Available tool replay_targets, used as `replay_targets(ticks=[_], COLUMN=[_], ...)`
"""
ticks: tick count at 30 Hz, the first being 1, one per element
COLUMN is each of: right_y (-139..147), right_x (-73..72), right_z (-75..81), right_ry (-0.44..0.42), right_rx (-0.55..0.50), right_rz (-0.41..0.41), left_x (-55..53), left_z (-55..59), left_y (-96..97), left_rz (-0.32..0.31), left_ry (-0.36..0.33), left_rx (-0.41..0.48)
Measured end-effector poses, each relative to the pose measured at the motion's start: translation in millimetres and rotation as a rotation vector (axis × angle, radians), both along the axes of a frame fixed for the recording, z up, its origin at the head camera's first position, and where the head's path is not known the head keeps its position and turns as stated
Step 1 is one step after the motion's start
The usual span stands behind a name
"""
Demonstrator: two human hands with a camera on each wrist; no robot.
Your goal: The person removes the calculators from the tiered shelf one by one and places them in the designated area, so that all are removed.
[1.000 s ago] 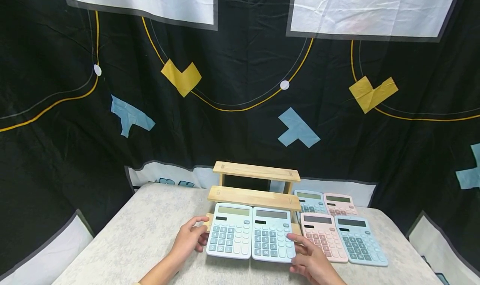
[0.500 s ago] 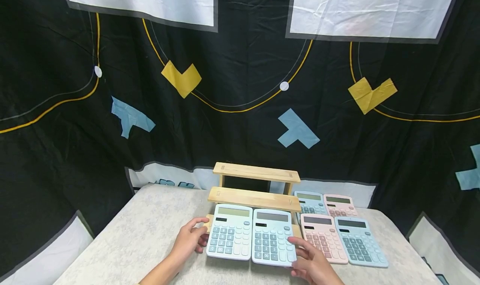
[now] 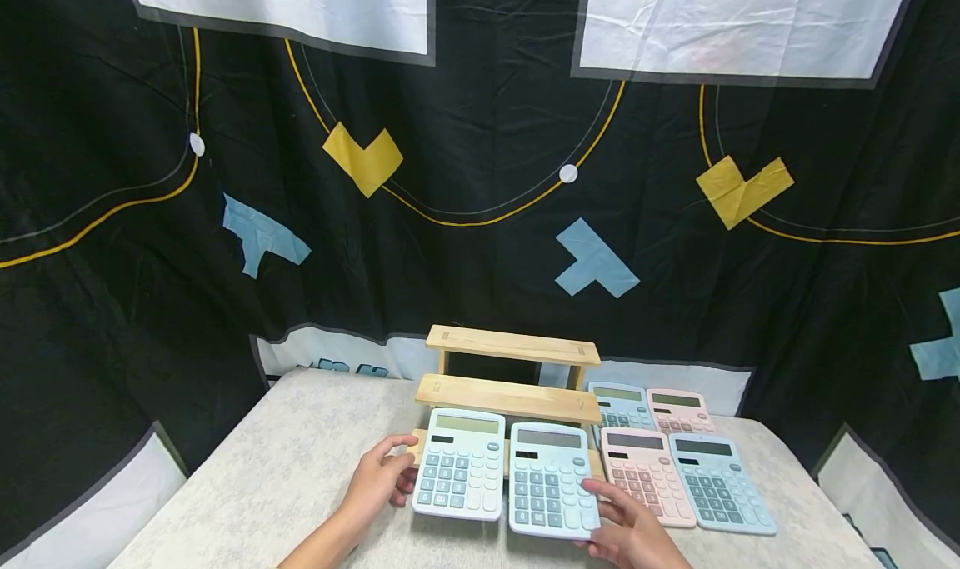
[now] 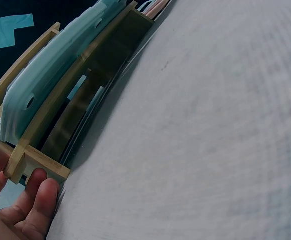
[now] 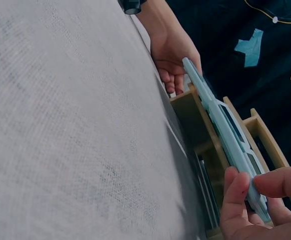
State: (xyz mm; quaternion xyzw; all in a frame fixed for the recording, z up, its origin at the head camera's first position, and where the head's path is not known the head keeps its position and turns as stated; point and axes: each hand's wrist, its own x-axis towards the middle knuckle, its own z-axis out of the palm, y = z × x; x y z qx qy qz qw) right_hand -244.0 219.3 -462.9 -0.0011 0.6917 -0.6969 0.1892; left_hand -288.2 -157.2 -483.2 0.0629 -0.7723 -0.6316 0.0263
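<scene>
A stepped wooden rack stands mid-table. Two pale blue calculators lean on its lowest step: the left calculator, and the right calculator, which sits slightly lower with a narrow gap between them. My left hand grips the left end of the rack's front step; in the left wrist view its fingers curl around that wooden end. By its lower right corner, my right hand pinches the right calculator, thumb on the front. The right wrist view shows fingertips on either side of that calculator.
To the rack's right lie a front pink calculator and a front blue calculator. Behind them are another blue calculator and another pink one. A black patterned cloth hangs behind the table.
My right hand has shifted the right calculator a little to the right and down, opening a gap beside the left one. My left hand stays on the rack's end.
</scene>
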Motion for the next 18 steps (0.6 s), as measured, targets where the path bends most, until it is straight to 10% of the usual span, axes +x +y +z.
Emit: replay_targets(ticks=[18], right_y=[29.6], right_x=[13.7], right_z=[2.1], right_ry=[-0.009], right_rx=[0.032], right_rz=[0.029], left_x=[-1.9], left_z=[1.0], left_y=[-1.0], left_rz=[0.011], left_ry=[-0.012], left_rx=[0.009])
